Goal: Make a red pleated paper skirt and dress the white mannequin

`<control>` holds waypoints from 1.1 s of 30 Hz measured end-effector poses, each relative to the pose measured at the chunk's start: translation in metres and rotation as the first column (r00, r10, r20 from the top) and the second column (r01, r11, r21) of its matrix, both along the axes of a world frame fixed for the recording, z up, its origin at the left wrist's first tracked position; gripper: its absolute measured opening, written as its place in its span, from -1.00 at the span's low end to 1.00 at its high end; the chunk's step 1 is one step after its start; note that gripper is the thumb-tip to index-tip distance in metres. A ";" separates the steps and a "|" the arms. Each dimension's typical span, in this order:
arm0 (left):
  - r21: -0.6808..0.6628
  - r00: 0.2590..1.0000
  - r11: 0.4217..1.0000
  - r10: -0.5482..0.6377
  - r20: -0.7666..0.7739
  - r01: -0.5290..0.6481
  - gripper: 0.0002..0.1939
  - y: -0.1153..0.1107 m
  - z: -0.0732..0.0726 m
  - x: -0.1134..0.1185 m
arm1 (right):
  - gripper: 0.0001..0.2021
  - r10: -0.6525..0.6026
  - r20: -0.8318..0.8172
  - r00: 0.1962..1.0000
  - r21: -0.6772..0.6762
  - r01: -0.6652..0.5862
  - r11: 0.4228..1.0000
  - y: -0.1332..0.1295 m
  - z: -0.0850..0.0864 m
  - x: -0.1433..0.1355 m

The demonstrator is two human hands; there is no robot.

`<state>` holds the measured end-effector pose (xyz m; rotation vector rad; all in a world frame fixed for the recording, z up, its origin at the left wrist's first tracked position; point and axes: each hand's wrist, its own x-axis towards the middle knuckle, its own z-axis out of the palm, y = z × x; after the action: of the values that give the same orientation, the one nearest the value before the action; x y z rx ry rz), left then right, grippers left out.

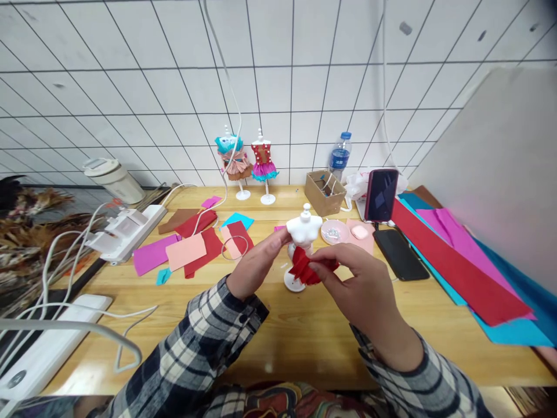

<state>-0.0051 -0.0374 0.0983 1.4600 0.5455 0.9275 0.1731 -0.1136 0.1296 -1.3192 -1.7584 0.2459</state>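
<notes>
A small white dress form stands upright near the middle of the table, its round base partly covered. My left hand is at its left side, thumb along the shoulder edge, the other fingers partly hidden behind its body. Gathered red crepe-like material hangs around the form's lower part. Thumb and fingertips of my right hand pinch that red material from the right.
Two dressed forms, one blue and peach, one red and magenta, stand behind. Coloured pieces and a wire ring lie left; a bead dish, cardboard box, phones and long strips right. Cables cross the left.
</notes>
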 end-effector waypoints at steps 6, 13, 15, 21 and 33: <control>0.190 0.979 0.981 0.085 -0.188 -0.049 -0.51 0.000 0.006 -0.005 | -0.94 0.038 -0.016 0.999 -0.054 -0.039 0.998 0.005 -0.002 0.004; 0.359 0.924 0.925 0.239 -0.299 -0.124 -0.60 -0.002 0.010 0.003 | -0.96 0.042 -0.117 0.992 -0.108 -0.055 0.993 0.011 -0.006 0.004; 0.367 0.914 0.920 0.263 -0.310 -0.140 -0.62 -0.002 0.010 0.004 | -0.95 0.037 -0.134 0.990 -0.120 -0.054 0.991 0.011 -0.006 0.004; 0.380 0.902 0.913 0.284 -0.325 -0.151 -0.63 -0.004 0.011 0.003 | -0.97 -0.018 -0.080 0.997 -0.090 0.010 0.996 0.012 -0.008 0.004; 0.476 0.872 0.872 0.316 -0.374 -0.112 -0.67 0.001 0.014 0.001 | -0.97 -0.050 0.146 0.988 0.025 0.047 0.999 0.017 0.000 0.009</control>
<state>-0.0036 -0.0369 0.1127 2.0844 0.8949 0.9361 0.1823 -0.0964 0.1297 -1.3930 -1.8429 0.1049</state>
